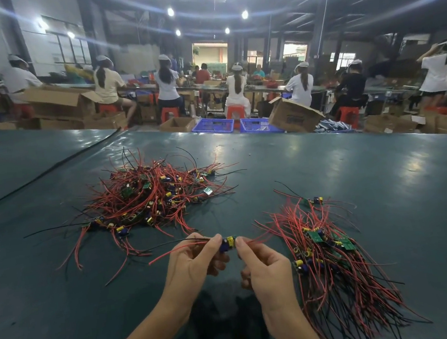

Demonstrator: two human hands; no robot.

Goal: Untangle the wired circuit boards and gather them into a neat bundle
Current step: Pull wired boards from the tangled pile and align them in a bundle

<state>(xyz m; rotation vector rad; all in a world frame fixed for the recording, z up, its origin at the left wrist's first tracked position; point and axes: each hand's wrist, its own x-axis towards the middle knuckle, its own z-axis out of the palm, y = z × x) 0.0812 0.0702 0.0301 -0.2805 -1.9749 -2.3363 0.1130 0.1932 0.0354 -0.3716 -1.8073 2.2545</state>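
1. Left hand, 6 o'clock in frame: fingers curled, thumb and forefinger pinching the left end of one circuit board.
2. Right hand, just right of it: thumb and forefinger pinching the board's right end, other fingers curled under.
3. The board sits between the two hands, above the table mat. Blue capacitor with a yellow top is visible. Its leads, one red and one black, trail off toward 9 o'clock past the left hand.
4. Sorted bundle, 3 to 4 o'clock of the hands, lies on the mat. Boards are grouped at its upper end, and the wires run roughly parallel toward 5 o'clock.
5. Stray board at the bundle's top edge, 1 o'clock of the hands.
6. Tangled pile, 11 o'clock, well apart from the bundle: red and black wires in every direction, boards mixed in.
7. Black strip crosses the mat at 10 o'clock.
8. Past the far table edge, 12 o'clock: blue crates and a cardboard box.
9. Farther back, people sit on red stools at benches, backs to camera.
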